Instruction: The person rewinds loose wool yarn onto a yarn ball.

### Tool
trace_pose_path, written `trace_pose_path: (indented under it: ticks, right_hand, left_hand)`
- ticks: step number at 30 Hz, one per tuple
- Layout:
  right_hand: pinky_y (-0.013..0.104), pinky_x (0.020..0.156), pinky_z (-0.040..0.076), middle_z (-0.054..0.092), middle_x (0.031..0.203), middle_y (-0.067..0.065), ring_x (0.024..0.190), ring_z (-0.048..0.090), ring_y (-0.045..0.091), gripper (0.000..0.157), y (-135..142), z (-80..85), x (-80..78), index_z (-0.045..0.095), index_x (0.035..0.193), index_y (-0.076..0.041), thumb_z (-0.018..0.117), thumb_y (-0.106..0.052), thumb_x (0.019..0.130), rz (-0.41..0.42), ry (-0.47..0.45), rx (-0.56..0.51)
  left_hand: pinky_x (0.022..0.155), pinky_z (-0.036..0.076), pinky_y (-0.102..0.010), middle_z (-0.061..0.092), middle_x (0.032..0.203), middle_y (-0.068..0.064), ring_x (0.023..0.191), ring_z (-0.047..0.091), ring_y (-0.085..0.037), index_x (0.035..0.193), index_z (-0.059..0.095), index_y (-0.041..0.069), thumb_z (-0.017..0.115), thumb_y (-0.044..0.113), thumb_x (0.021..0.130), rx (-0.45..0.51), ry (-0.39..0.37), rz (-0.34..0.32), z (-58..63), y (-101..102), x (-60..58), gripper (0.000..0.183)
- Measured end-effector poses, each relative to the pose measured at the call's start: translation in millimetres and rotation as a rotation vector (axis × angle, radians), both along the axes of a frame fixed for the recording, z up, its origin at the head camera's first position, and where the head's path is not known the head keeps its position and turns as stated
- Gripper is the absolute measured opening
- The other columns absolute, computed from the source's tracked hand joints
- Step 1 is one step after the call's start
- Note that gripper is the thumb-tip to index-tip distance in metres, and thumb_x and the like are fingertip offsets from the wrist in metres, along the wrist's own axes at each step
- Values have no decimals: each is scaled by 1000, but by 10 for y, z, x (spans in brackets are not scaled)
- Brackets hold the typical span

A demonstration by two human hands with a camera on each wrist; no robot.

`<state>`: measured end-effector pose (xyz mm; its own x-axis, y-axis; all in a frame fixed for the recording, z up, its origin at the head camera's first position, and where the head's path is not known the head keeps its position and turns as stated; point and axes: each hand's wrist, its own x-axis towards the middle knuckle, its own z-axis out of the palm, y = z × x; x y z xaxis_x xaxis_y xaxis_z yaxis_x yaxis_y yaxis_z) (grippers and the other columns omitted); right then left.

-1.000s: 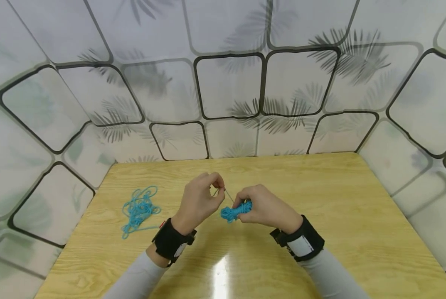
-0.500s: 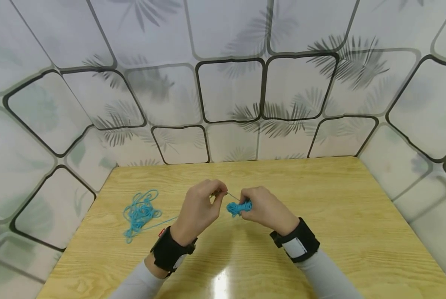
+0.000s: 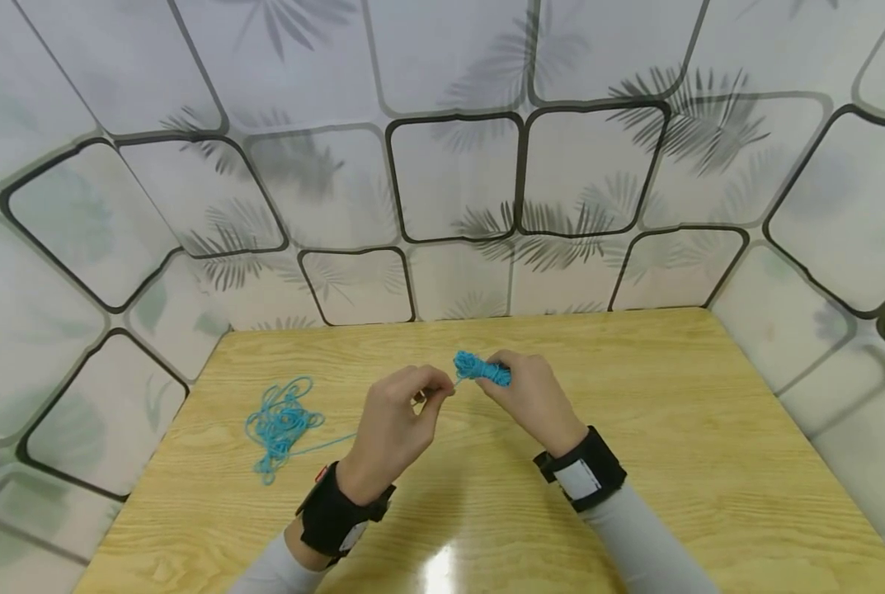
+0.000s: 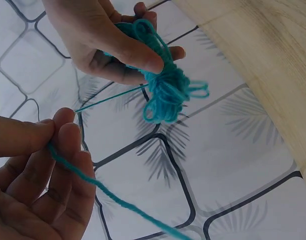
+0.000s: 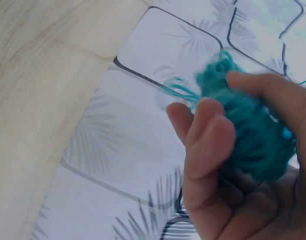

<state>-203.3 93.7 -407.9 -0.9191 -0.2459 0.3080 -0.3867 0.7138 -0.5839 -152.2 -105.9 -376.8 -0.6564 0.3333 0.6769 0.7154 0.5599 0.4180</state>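
Note:
My right hand (image 3: 534, 398) grips a small bundle of blue yarn (image 3: 479, 368), wound round its middle with loops sticking out at the end. In the right wrist view thumb and fingers curl round the yarn bundle (image 5: 258, 135). Left of it, my left hand (image 3: 401, 425) pinches a single yarn strand (image 4: 113, 98) between thumb and forefinger. The strand runs taut from the pinch to the bundle's middle in the left wrist view. From the left hand's other side the yarn trails down to a loose tangle of blue yarn (image 3: 280, 419) on the table.
The wood-grain table (image 3: 635, 396) meets a patterned cloth wall (image 3: 457, 190) at the back and sides. Both wrists wear black straps, the left strap (image 3: 338, 511) and the right strap (image 3: 586, 470). A bright light reflection lies near the table's front.
My right hand has turned and lifted the bundle up and away, from beside the left fingertips to beyond them. The left hand keeps its pinch on the strand and has lowered slightly.

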Motion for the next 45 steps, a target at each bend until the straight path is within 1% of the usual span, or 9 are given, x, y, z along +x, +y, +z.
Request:
trace_pose_path:
  ticks: [5,9,14,22,26,31,37,42,45]
  right_hand:
    - [33,51,55,73,77,11,58,66,20,35,60,37,-40,67,119,1,66,-24,95,37,-94,-163]
    - [35,56,57,74,88,12,63,67,21,37,94,82,-58,63,123,-1,60,-29,98,74,-137,-255]
    - [33,60,53,73,102,15,70,64,26,35,130,120,-44,57,125,-4,54,-30,101,174,-195,-390]
    - [27,59,46,72,107,14,73,55,39,29,109,165,3,56,120,-6,49,-29,104,391,-306,-524]
    - [31,61,45,72,108,14,74,55,33,22,109,214,54,58,118,-7,50,-23,104,447,-322,-516]
    - [31,63,46,64,93,11,72,53,20,19,146,268,98,60,118,-9,53,-18,103,515,-322,-479]
    - [27,62,48,61,96,8,73,53,17,18,157,307,132,69,114,-13,63,-13,97,635,-310,-412]
    - [27,66,49,67,99,8,79,56,17,19,157,311,167,73,109,-12,72,-14,90,699,-284,-350]
    - [25,65,48,69,96,4,77,56,14,18,169,294,168,75,104,-15,76,-20,86,682,-278,-278]
  left_hand:
    - [55,55,-32,74,77,-3,67,64,-7,91,73,7,76,-1,82,19,-41,29,8,0,-1,13]
    - [50,52,-28,77,77,1,62,64,-4,100,75,10,75,3,84,-38,-168,64,-35,-4,2,17]
    - [41,44,-21,78,77,4,53,59,-3,94,77,14,72,2,87,-115,-304,87,-128,-17,-8,15]
    - [50,51,-24,77,73,6,59,63,-3,88,79,14,74,7,87,-116,-311,32,-227,-21,-50,9]
    - [51,52,-25,77,73,6,60,65,-4,86,79,14,73,7,87,-117,-331,10,-255,-19,-70,10]
    - [53,53,-25,77,74,5,61,64,-3,86,79,15,71,8,88,-133,-324,-2,-231,-24,-91,11]
    - [40,37,-18,74,68,-3,41,43,0,77,77,9,72,-4,81,-153,-309,26,-200,-81,-189,15]
    - [47,41,-22,77,82,-1,57,54,-5,87,78,13,66,-14,75,-132,-353,26,-161,-123,-251,32]
    - [50,49,-27,77,80,1,63,61,-10,86,78,13,71,-3,84,-143,-354,22,-141,-130,-267,18]
